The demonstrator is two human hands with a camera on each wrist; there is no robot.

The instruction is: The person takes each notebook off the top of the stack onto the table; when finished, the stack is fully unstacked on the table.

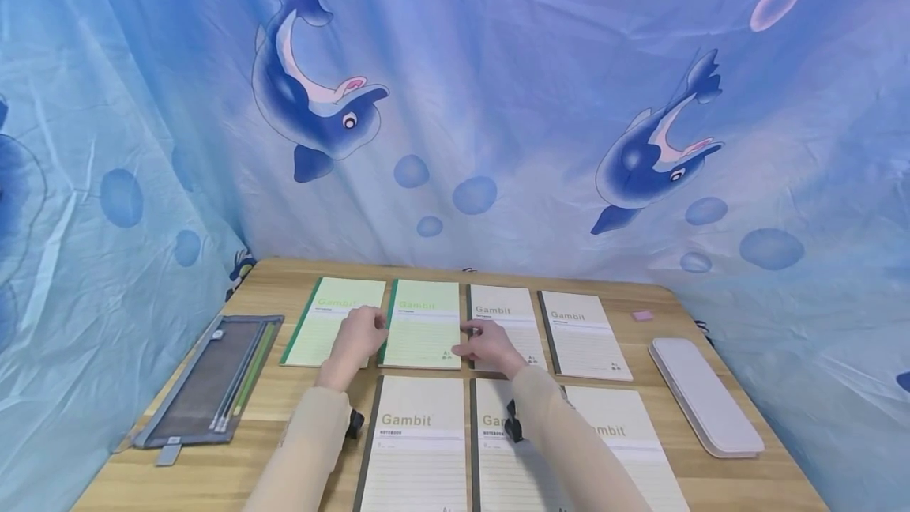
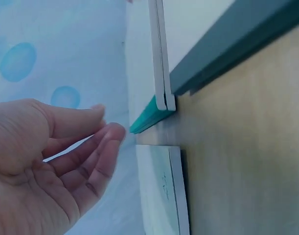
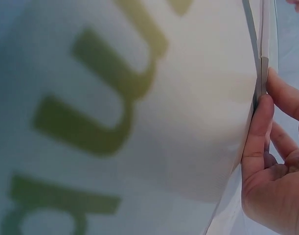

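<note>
A green notebook (image 1: 423, 330) with a dark green spine lies in the back row. My left hand (image 1: 362, 330) hovers by its left edge, over another green notebook (image 1: 337, 322); in the left wrist view the fingers (image 2: 98, 166) curve loosely with nothing between them. At the right edge of that same notebook is my right hand (image 1: 490, 342), thumb and forefinger apart, fingertips right at the edge. Beneath this hand lies a white notebook (image 1: 501, 303) with a dark spine. In the right wrist view, the fingers (image 3: 259, 127) meet a notebook edge.
Another white notebook (image 1: 586, 338) completes the back row. In front lie several white notebooks (image 1: 419, 449), partly under my right forearm. A grey mesh pencil case (image 1: 199, 378) holding pencils is at the left. At the right are a white case (image 1: 704, 397) and a pink eraser (image 1: 642, 316).
</note>
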